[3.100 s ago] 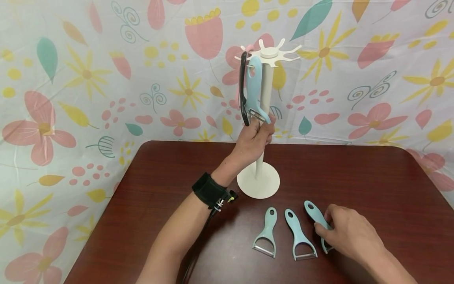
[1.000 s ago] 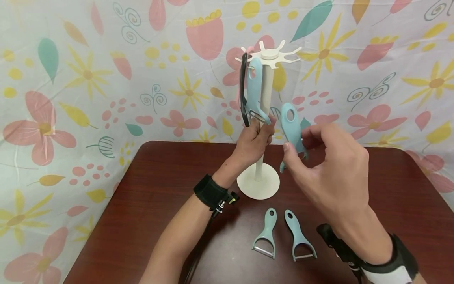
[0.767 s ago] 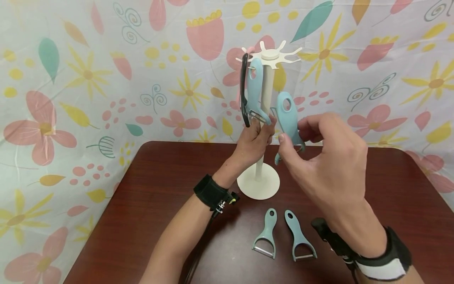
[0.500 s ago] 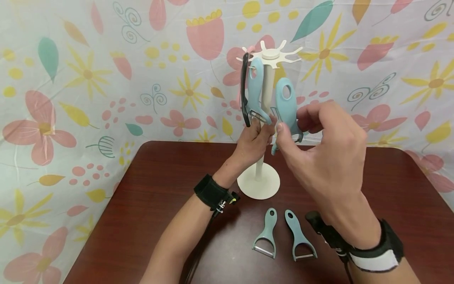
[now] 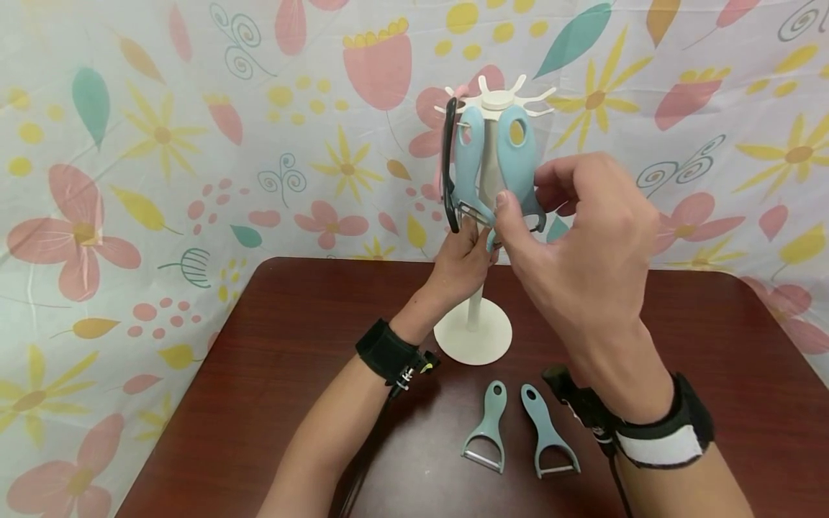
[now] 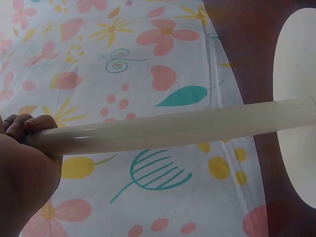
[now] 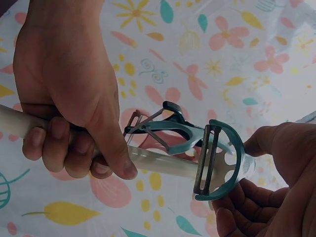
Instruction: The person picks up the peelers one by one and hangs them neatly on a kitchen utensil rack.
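My left hand [image 5: 461, 259] grips the pole of a white hook stand; in the left wrist view its fingers wrap around the pole [image 6: 173, 131]. My right hand [image 5: 586, 259] pinches a light blue Y-shaped peeler [image 5: 518, 169] between thumb and fingers, handle up. The hole in that handle is just under the stand's hooked top [image 5: 501, 104], overlapping a hook arm's end in the head view. In the right wrist view, the blade end of the held peeler [image 7: 240, 153] faces the camera. Another light blue peeler [image 5: 471, 155], a black peeler [image 5: 450, 173] and a pink one [image 5: 437, 176] hang left of it.
Two more peelers, one green [image 5: 490, 417] and one blue [image 5: 544, 424], lie on the dark wooden table [image 5: 291, 345] in front of the stand's round base [image 5: 479, 342]. A flower-patterned cloth [image 5: 259, 129] hangs behind. Cables run from both wrist straps.
My right hand has picked up the rightmost peeler from the table and raised it, leftward, to the stand's top beside the hanging peelers. The left hand keeps its hold on the pole.
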Action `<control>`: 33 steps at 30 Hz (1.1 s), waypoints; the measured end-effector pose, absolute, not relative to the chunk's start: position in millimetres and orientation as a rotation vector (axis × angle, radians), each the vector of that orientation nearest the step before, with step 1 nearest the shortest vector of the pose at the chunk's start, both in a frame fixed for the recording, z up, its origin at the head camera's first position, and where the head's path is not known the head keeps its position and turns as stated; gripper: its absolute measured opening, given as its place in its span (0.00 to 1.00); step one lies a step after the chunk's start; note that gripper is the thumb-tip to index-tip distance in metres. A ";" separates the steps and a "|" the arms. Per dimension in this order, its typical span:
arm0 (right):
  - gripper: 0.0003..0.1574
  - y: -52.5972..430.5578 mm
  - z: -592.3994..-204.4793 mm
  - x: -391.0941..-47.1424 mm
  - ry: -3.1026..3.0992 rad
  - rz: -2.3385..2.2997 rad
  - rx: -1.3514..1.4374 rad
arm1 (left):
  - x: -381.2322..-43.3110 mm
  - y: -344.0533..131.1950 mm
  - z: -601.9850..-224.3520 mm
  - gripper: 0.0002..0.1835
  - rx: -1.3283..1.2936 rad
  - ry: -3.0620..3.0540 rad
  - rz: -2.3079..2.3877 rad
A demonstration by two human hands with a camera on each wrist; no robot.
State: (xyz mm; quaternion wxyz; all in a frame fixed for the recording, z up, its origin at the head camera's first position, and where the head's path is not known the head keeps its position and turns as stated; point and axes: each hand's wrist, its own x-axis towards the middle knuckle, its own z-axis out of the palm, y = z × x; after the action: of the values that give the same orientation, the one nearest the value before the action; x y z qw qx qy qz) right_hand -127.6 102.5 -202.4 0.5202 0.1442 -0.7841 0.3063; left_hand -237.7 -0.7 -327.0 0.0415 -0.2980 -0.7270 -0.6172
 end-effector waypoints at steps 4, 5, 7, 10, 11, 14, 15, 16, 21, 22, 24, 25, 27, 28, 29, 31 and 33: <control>0.17 100.9 -202.3 -134.4 -1.874 0.746 0.349 | -236.9 -1.0 -327.2 0.14 -0.921 -2.223 -1.906; 0.17 100.6 -202.4 -135.8 -1.874 0.747 0.349 | -236.8 -1.2 -327.2 0.14 -0.917 -2.224 -1.904; 0.17 100.1 -202.7 -138.1 -1.875 0.746 0.346 | -237.1 -1.7 -327.7 0.14 -0.900 -2.238 -1.890; 0.17 99.7 -203.4 -140.7 -1.879 0.744 0.343 | -237.8 -2.4 -328.1 0.15 -0.885 -2.242 -1.894; 0.17 99.5 -203.7 -141.5 -1.881 0.743 0.342 | -238.2 -2.5 -328.2 0.15 -0.881 -2.243 -1.905; 0.17 99.3 -204.6 -143.3 -1.886 0.744 0.340 | -238.9 -2.4 -327.8 0.16 -0.881 -2.241 -1.927; 0.17 99.3 -204.9 -143.9 -1.887 0.745 0.341 | -239.0 -2.4 -327.7 0.17 -0.886 -2.237 -1.928; 0.17 99.3 -205.2 -144.3 -1.890 0.748 0.341 | -238.9 -2.4 -327.4 0.17 -0.891 -2.236 -1.924; 0.17 99.9 -206.9 -146.1 -1.906 0.733 0.357 | -237.7 -2.6 -326.8 0.17 -0.914 -2.219 -1.898; 0.17 100.0 -207.1 -146.4 -1.908 0.735 0.357 | -237.7 -2.5 -326.9 0.16 -0.917 -2.219 -1.890; 0.17 99.7 -207.6 -147.1 -1.910 0.746 0.355 | -237.8 -2.4 -327.3 0.16 -0.925 -2.212 -1.882; 0.17 99.6 -207.7 -147.4 -1.909 0.752 0.353 | -237.9 -2.4 -327.6 0.15 -0.922 -2.214 -1.883; 0.17 99.4 -207.9 -147.7 -1.912 0.761 0.351 | -238.5 -2.2 -328.4 0.15 -0.943 -2.197 -1.877; 0.17 99.4 -208.1 -147.8 -1.912 0.761 0.351 | -238.6 -2.2 -328.6 0.15 -0.943 -2.194 -1.879; 0.17 99.3 -208.2 -147.9 -1.913 0.762 0.351 | -238.8 -2.1 -328.8 0.15 -0.945 -2.189 -1.880; 0.17 99.2 -208.4 -147.9 -1.914 0.763 0.348 | -240.2 -1.3 -328.7 0.18 -0.984 -2.152 -1.873; 0.17 99.2 -208.6 -147.7 -1.914 0.766 0.347 | -241.2 -0.4 -328.0 0.21 -1.027 -2.112 -1.861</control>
State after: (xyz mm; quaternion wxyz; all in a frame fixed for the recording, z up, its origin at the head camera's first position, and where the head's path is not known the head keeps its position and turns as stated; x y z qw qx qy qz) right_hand -147.7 99.2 -208.6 0.5017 0.1436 -0.7921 0.3168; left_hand -241.2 -0.4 -328.0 0.0725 -0.3419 -0.7031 -0.6193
